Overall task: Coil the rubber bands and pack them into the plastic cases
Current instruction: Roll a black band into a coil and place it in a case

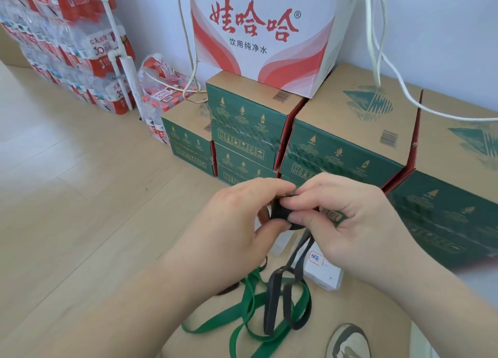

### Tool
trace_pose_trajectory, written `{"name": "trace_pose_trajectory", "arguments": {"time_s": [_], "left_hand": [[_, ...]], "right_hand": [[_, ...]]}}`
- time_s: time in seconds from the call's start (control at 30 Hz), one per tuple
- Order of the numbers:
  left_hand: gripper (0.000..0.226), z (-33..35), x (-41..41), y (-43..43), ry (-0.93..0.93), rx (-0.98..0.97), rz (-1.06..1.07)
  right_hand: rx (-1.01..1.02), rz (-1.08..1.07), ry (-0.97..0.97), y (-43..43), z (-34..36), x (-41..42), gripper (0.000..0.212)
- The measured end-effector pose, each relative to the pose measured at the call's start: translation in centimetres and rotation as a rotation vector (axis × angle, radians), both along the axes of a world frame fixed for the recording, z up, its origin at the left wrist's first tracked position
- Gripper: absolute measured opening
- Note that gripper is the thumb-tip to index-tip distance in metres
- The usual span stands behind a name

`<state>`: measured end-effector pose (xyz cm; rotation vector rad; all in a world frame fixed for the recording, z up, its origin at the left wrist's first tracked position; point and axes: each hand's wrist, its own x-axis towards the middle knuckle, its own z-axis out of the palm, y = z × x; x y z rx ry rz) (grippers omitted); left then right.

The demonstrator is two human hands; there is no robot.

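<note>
Bare left hand [239,223], bare right hand [353,217], grey-and-white shoe [347,343]

Bright, even light; pale glare on floor [40,131] toward nine o'clock; soft shadows; wide-angle bending at edges; slight softness throughout.

Black band [270,306], green band [215,320]; boxes [345,155] dark green with tan tops; white carton [242,61] with red swirls and lettering; pale wood-grain floor [67,196]
</note>
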<state>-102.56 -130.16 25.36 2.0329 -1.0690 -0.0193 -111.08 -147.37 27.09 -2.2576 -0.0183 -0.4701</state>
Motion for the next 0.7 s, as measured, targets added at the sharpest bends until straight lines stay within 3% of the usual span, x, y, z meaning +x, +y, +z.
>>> {"name": "trace_pose_trajectory", "arguments": {"time_s": [0.17,0.33,0.43,0.5,0.57,0.7], "left_hand": [[0.034,0.3,-0.2,-0.1,0.285,-0.189,0.058],[0.034,0.9,-0.2,-0.4,0.599,-0.482,0.114],[0.03,0.9,-1.2,-0.9,0.715,-0.477,0.124],[0.03,0.5,-1.9,-1.4,0.752,-0.432,0.158],[0.033,0.1,-1.8,-1.4,0.677,-0.343,0.206],[0.046,-0.1,-0.7,-0.9,0.107,-0.128,0.194]], "right_hand": [[0.57,-0.137,0.061,-0.4,1.2,-0.1,0.024],[0.713,-0.107,0.026,-0.2,1.5,0.0,0.032],[0.75,-0.114,-0.025,0.3,1.3,0.2,0.028],[0.668,-0.131,-0.03,0.4,0.8,0.3,0.03],[0.506,-0.161,-0.029,0.5,0.2,0.3,0.035],[0.096,-0.127,-0.118,0.5,-0.9,0.3,0.032]]}}
